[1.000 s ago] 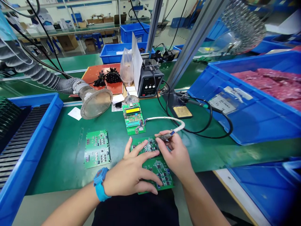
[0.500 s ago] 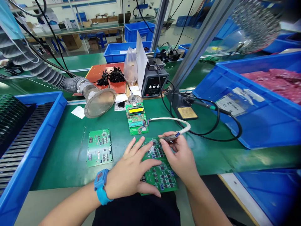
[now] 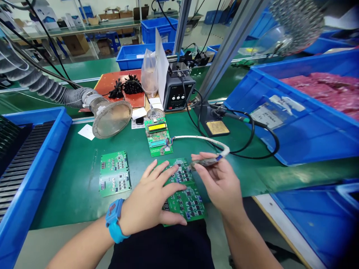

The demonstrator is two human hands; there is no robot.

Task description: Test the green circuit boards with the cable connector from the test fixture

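Observation:
My left hand (image 3: 147, 200) lies with fingers spread over a green circuit board panel (image 3: 193, 200), hiding much of its left half. The panel juts past the table's front edge. In my right hand (image 3: 226, 183), thumb and fingers pinch a grey probe (image 3: 207, 162), its tip at the panel's upper right edge; whether it touches cannot be made out. From the probe a white cable (image 3: 200, 138) runs to a small tester board (image 3: 159, 136) with a lit yellow display. Left of my left hand, another circuit board panel (image 3: 114, 173) lies flat.
A blue bin of black slotted racks (image 3: 25, 160) stands left. A fume extractor hood (image 3: 112, 117) hangs over the table. Behind are a soldering station (image 3: 179, 91) and an iron stand with sponge (image 3: 215, 127). A blue bin with pink bags (image 3: 280, 112) stands right, near looping black cable (image 3: 276, 142).
My right hand has drawn the probe slightly rightward relative to the panel. My left hand stays spread on the board. The whole view has shifted a little.

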